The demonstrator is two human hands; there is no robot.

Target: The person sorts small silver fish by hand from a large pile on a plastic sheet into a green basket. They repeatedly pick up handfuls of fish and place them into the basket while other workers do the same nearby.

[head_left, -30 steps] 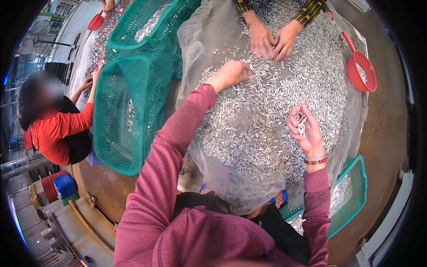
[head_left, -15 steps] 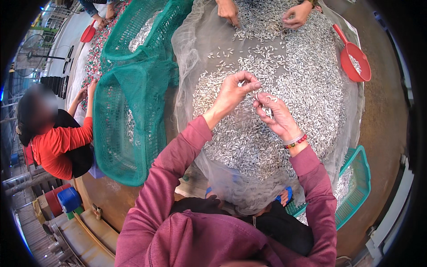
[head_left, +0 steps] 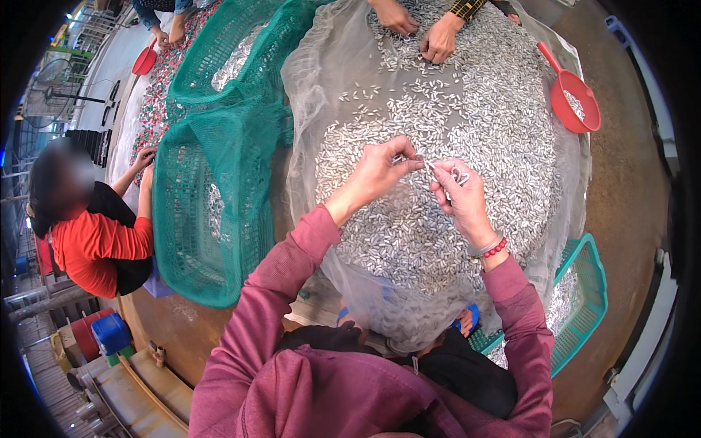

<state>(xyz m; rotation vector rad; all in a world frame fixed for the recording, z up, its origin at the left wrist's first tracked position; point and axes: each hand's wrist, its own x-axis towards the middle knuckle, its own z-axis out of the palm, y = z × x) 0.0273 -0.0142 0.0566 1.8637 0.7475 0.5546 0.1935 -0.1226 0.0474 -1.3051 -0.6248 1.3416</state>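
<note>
A broad layer of small, elongated silvery-white pieces [head_left: 409,241] covers the netted work surface in front of me. Over its middle, my left hand [head_left: 387,169] is closed in a pinch of thumb and fingers; what lies between the tips is too small to make out. Close beside it, my right hand [head_left: 461,196] is closed round several of the silvery pieces, which show between its curled fingers. The fingertips of both hands nearly meet, with a pale piece at the gap. The hands are raised a little above the layer.
Pale netting [head_left: 307,87] rims the work surface. A red scoop [head_left: 590,117] with pieces lies at its right edge. Green net-draped baskets [head_left: 166,241] stand left; another green basket [head_left: 600,292] is lower right. Across from me, a co-worker's hands [head_left: 438,42] touch the pieces. A person in orange-red [head_left: 95,244] works left.
Both my hands have come slightly nearer to me, and their fingertips have drawn together. Opposite, the co-worker's hands have moved closer to each other over the pieces.
</note>
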